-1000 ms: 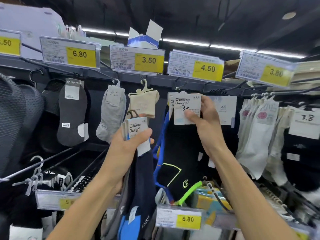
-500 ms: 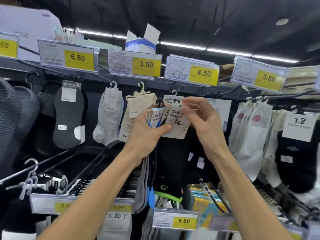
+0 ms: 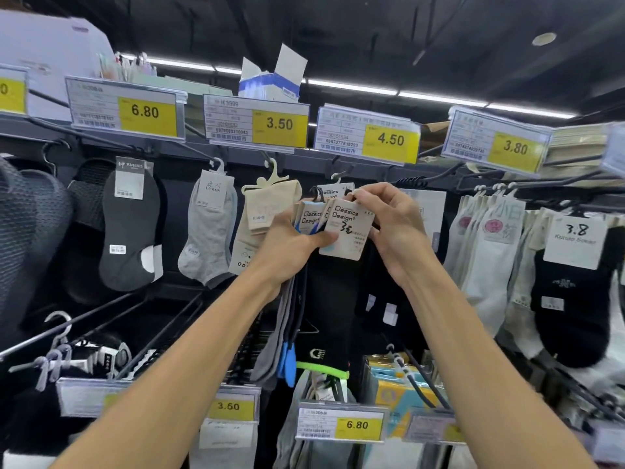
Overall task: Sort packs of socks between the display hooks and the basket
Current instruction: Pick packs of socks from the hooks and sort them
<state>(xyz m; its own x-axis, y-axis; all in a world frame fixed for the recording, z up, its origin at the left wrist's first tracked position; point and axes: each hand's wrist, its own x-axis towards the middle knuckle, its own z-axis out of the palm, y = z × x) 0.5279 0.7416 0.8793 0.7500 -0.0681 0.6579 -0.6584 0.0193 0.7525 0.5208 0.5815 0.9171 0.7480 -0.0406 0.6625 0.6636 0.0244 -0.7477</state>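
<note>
Sock packs (image 3: 313, 216), several, "Classics Design" cards: bunched in the left hand (image 3: 291, 242), grip closed round the cards, thumb across the front; the socks hang down past the wrist. Front pack (image 3: 346, 231), card with a handwritten mark: the right hand (image 3: 395, 228) pinches its top edge and right side, grip narrow. Location: just below the display hook (image 3: 338, 170) under the 4.50 price tag (image 3: 389, 140).

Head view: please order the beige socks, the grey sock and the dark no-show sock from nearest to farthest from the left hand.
1. The beige socks, just left of the left hand.
2. The grey sock, further left.
3. The dark no-show sock, farthest left.
</note>
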